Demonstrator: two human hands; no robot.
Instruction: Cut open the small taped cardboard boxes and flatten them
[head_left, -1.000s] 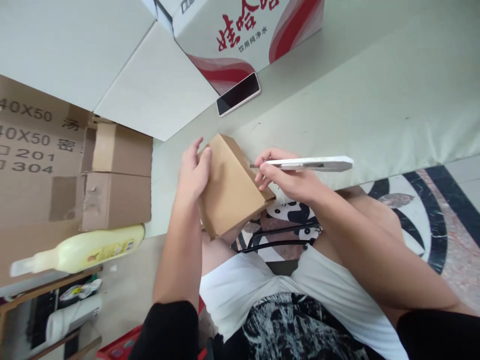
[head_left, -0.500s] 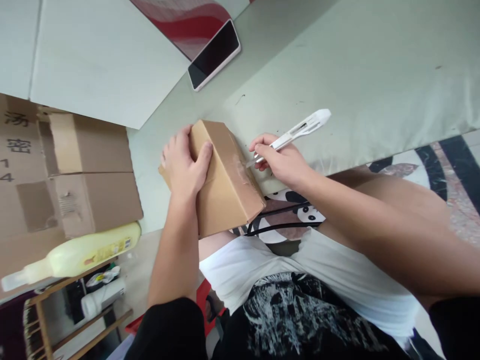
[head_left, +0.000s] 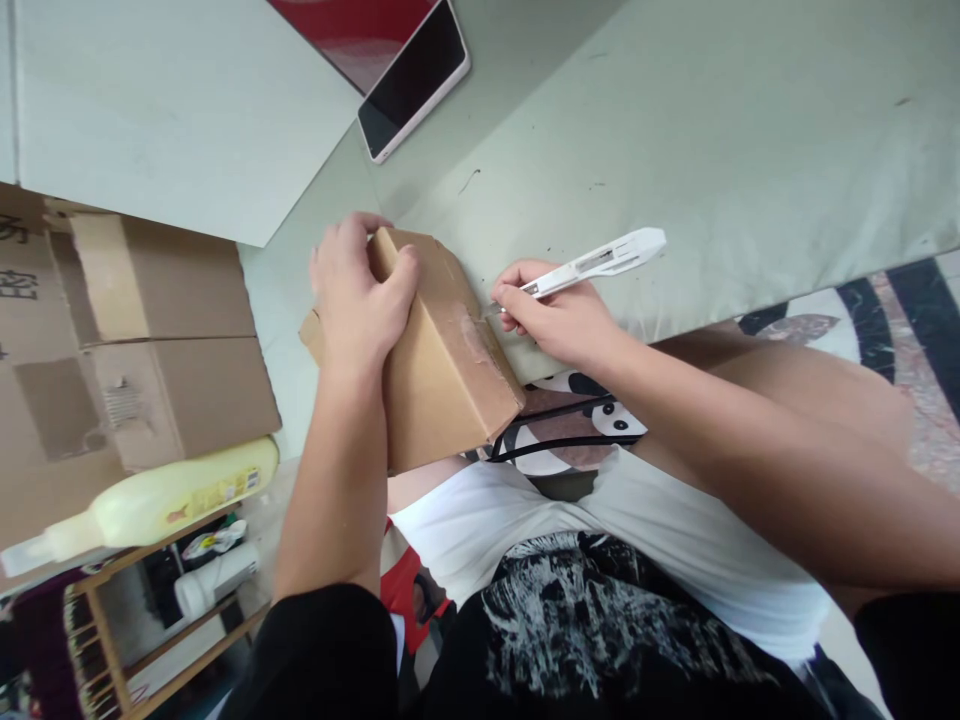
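Note:
A small brown cardboard box (head_left: pixel 442 360) sealed with clear tape rests on the near edge of a pale green table (head_left: pixel 675 130), partly over my lap. My left hand (head_left: pixel 358 300) is closed over the box's far left corner, thumb on its top face. My right hand (head_left: pixel 559 320) grips a white utility knife (head_left: pixel 600 262), its blade tip touching the taped seam on the box's right side.
A phone (head_left: pixel 414 78) lies face up at the table's far side beside a red-and-white carton (head_left: pixel 341 35). Open brown cartons (head_left: pixel 135 330) stand at the left, with a pale yellow bottle (head_left: pixel 157 498) lying on a wooden shelf below them.
The view has dropped and swung left. My left hand has shifted over the box's far corner and turned the box. The knife tip has come down onto the taped seam.

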